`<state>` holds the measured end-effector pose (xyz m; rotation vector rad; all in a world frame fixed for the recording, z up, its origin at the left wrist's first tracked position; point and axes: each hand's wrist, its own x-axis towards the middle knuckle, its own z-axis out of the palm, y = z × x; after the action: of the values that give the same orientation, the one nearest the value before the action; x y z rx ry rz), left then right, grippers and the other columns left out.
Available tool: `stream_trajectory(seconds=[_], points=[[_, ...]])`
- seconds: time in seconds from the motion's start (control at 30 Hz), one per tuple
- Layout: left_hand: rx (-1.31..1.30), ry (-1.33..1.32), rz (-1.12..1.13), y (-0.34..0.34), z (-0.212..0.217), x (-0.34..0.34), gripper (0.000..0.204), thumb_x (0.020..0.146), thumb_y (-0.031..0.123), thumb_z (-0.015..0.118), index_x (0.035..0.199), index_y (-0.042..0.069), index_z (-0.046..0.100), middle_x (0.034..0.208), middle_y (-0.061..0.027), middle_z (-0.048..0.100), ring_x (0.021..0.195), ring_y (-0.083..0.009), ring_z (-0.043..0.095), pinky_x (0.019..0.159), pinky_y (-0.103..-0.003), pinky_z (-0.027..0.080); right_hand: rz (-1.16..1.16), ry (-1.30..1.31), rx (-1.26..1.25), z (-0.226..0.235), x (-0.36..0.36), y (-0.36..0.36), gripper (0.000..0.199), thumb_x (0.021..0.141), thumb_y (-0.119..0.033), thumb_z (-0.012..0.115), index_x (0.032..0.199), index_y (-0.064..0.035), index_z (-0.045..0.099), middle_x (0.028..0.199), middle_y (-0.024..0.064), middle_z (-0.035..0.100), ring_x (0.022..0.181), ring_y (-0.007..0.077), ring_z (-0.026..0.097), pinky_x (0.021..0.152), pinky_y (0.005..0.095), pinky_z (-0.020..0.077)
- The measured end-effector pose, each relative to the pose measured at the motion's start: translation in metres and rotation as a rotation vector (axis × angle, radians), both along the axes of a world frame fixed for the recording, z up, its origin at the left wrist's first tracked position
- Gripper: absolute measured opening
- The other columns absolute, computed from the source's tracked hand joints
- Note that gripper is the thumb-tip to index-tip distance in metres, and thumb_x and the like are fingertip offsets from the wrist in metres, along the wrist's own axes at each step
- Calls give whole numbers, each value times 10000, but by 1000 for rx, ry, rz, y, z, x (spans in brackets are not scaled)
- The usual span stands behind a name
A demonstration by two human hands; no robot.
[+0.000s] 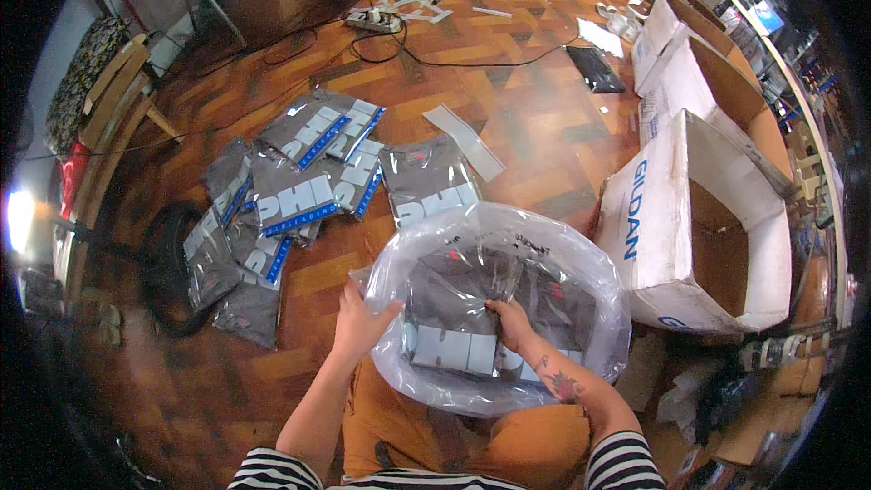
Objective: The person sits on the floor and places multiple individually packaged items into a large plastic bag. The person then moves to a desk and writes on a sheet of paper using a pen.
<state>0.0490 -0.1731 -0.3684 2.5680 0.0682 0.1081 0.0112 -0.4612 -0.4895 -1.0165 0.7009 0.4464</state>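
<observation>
- Two hands work a clear plastic bag [581,259] on the lap.
- Left hand [358,319] grasps the bag's near-left rim.
- Right hand [510,322] reaches inside, clenched on a packaged grey shirt [454,345].

A big clear plastic bag [508,245] holds grey packed shirts [454,345] with white-and-blue labels. Left of the bag, similar grey packets [290,191] lie heaped. Right of it stand open white cardboard boxes [699,227].

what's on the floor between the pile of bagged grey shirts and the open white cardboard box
In the head view, one bagged grey shirt and a flat clear plastic strip lie on the wooden floor there.
</observation>
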Motion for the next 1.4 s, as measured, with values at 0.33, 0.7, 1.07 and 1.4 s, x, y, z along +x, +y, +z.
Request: stream_trajectory(seconds=[0.33,0.7,1.07,1.4], points=[[-848,369,22,59,-17,8,394,965,383,556,980,-4,632,840,-113,670,733,-222,607,705,-377,505,131,29,-455,17,-7,12,656,874,-225,654,1371,-30,273,1194,121,529,1083,226,514,906,394,440],[-573,404,1538,379,-261,-45,1159,637,688,775,1358,-139,403,1383,-267,472,1273,-370,482,1052,-452,398,821,-134,-1205,204,-35,-61,326,926,-169,616,1200,4,582,914,73,616,771,170,588,723,301,463],[-1321,60,1069,174,-85,-40,468,819,161,758,1223,66,540,1146,-41,605,1033,-169,575,910,-326,442,882,-86,-1237,247,-23,61,266,946,-170,591,1159,-11,605,893,152,640,798,225,596,730,338,482],[-1708,-527,484,148,-27,141,498,907,275,678,1314,60,488,1288,-33,570,1175,-204,528,1002,-393,413,920,-340,-1331,239,-24,56,220,925,-144,603,1085,7,608,850,162,628,723,283,606,666,375,484]])
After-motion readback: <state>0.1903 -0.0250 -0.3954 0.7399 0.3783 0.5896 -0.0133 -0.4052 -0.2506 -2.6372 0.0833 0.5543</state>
